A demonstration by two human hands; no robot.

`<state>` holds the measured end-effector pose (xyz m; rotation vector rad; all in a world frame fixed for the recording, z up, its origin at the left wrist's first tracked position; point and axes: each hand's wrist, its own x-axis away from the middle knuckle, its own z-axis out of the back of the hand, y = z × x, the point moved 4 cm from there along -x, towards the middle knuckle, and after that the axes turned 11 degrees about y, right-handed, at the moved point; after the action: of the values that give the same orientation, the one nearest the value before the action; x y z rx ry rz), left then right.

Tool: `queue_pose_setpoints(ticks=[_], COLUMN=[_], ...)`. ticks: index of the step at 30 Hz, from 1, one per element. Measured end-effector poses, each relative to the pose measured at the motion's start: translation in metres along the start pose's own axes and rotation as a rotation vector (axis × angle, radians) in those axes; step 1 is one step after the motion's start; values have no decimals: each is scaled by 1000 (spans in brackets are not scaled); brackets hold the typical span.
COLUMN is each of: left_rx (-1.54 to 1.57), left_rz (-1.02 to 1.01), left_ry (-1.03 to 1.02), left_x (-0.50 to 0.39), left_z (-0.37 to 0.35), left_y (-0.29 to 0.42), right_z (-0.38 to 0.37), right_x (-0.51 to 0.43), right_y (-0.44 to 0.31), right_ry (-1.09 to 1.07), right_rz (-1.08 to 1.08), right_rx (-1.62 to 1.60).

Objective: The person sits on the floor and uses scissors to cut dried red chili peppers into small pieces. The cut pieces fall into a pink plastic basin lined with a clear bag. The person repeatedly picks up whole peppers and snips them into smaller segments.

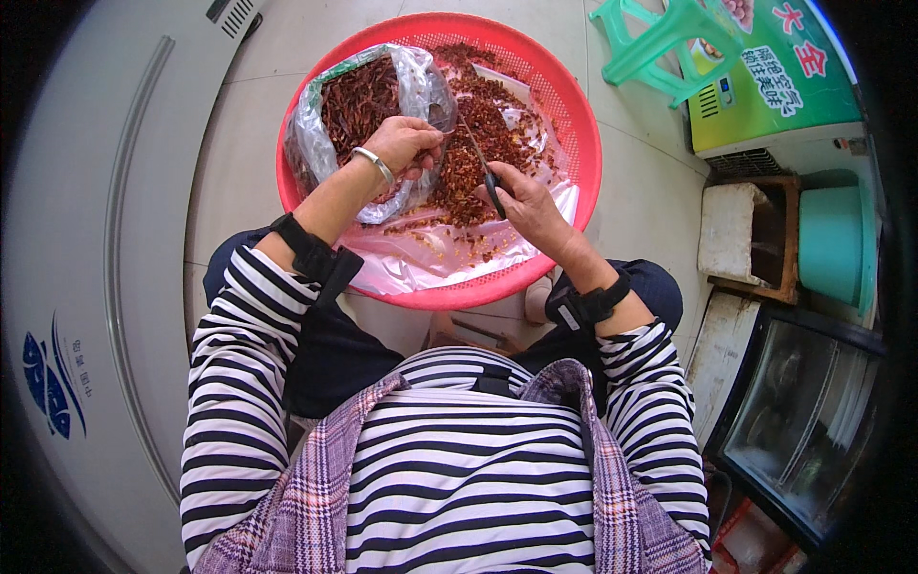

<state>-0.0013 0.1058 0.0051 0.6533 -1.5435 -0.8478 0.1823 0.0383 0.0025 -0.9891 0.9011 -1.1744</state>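
Note:
My right hand (529, 204) grips scissors (490, 185) by their black handles, the blades pointing up and away over a heap of cut dried red chilli (466, 161). My left hand (405, 148), with a silver bangle at the wrist, is just left of the blades, over the near-right rim of a clear plastic bag (416, 75). Its fingers are curled together; whether something small is between them cannot be made out. Inside the bag are whole dried red chillies (358, 97). Bag and heap both rest in a round red plastic basket (574, 122), on a pink plastic sheet (409, 262).
A long grey appliance (79, 215) runs along my left. To the right are a green plastic stool (645, 46), a worn box (731, 233), a teal tub (832, 244) and a glass-fronted cabinet (796, 409). Pale floor tiles (638, 165) surround the basket.

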Motion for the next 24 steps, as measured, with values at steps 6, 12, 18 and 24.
queue_pose_setpoints(ticks=[6,12,18,24], left_rx=[37,9,7,8], left_rz=[12,4,-12,-20], left_ry=[-25,-50,-87,-110], left_x=[1,0,-2,-4], left_z=[-1,-3,-5,-5], left_y=[0,-2,-5,-6], right_z=[0,-3,-2,-2], right_x=[1,1,2,3], right_y=[2,-8,-5,-6], right_ry=[-84,-102,-119,-119], right_rz=[-12,157,-48,-61], right_rx=[33,112,8,-26])
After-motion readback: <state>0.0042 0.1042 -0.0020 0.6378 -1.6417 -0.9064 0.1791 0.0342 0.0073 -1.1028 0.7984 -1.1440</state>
